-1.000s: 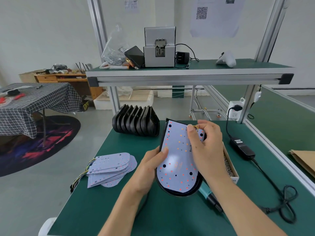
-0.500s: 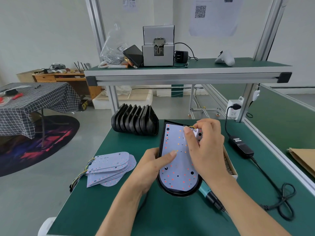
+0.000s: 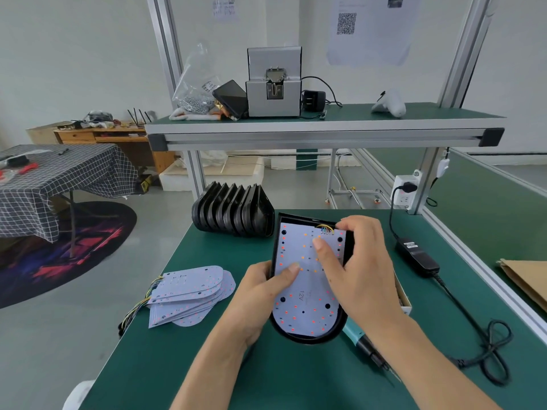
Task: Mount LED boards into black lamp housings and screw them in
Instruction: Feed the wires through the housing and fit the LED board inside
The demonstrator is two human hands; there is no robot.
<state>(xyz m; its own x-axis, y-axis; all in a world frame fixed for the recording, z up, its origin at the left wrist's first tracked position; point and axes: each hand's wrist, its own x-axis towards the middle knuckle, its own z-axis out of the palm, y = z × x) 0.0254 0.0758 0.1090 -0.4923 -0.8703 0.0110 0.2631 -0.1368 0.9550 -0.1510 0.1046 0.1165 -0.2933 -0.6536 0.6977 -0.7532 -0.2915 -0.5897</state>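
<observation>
Seating step. The left hand (image 3: 260, 294) grips the left wall of the black lamp housing (image 3: 307, 338), fingers curled under it and thumb pressing on the LED board (image 3: 305, 294). The right hand (image 3: 355, 270) lies over the board's far right part, thumb pressing its face, fingers curled over the housing's top right corner beside the wire loops (image 3: 325, 229). The board lies inside the housing, under both thumbs, apparently nearly flush; no screws are visible. Judged next: free the right hand for the electric screwdriver (image 3: 364, 344), which lies just beneath that wrist, while the left steadies the housing. Spare boards (image 3: 189, 294) lie left of the grip; empty housings (image 3: 233, 208) stand beyond it.
</observation>
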